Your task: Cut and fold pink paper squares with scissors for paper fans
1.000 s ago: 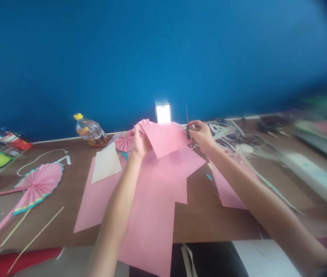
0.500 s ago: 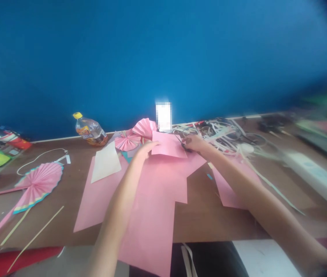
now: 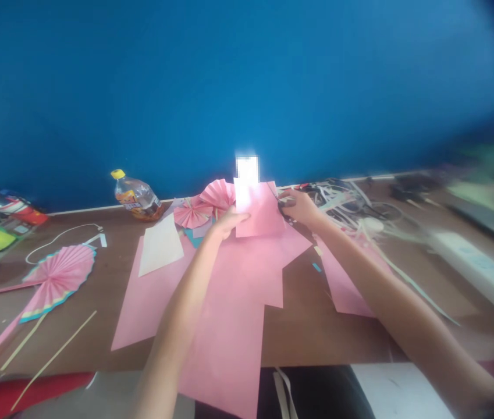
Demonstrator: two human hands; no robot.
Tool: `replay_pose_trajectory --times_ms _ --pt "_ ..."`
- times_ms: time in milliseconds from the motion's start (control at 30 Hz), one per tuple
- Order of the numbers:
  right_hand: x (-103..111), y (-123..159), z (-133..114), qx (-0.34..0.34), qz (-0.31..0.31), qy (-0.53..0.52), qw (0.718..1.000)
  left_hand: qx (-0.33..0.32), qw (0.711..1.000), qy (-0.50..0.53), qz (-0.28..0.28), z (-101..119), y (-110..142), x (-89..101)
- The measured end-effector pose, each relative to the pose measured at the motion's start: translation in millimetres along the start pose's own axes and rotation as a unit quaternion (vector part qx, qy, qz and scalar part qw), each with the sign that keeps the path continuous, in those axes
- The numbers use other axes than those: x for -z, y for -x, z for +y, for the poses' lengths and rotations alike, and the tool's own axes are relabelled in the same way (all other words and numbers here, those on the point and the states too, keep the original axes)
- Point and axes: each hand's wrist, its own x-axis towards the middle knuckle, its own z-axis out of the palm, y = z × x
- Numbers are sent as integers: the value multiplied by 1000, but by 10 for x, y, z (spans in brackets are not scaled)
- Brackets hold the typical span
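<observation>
My left hand [image 3: 230, 222] pinches a small pink sheet of paper [image 3: 263, 214] at its left edge, thumb on the near face. The sheet is tilted up above larger pink sheets [image 3: 233, 326] that overlap on the table. At the small sheet's right edge, my right hand [image 3: 301, 208] is closed around dark-handled scissors [image 3: 282, 203]. Their thin blade lies along that edge; whether it touches the paper is too blurred to tell. Pleated pink paper fans [image 3: 192, 213] lie just left of the small sheet.
A bottle with a yellow cap [image 3: 135, 196] leans near the blue wall. Tangled pale strips and cables [image 3: 336, 198] lie behind my right arm. A white power strip [image 3: 477, 267] is at far right. A larger pleated fan [image 3: 61, 276] and a cream sheet [image 3: 162, 247] lie leftward.
The small pink sheet has been turned from nearly flat to more upright. My left hand has shifted slightly right with it, and my right hand slightly right and upward with the scissors.
</observation>
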Motion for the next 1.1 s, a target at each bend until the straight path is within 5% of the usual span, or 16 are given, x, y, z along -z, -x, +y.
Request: replay_pose_trajectory --times_ms 200,467,800,1100 --pt "81 64 -193 81 31 -45 995 -65 995 44 58 47 -28 150" --pt "36 123 -285 74 -34 -95 992 -227 955 -133 139 -74 -107 542" --pt "-5 159 -247 78 -107 -107 985 -243 925 -236 169 -183 -161 578" --pt "-34 156 -203 70 -118 -133 981 -214 933 -226 180 -83 -109 567"
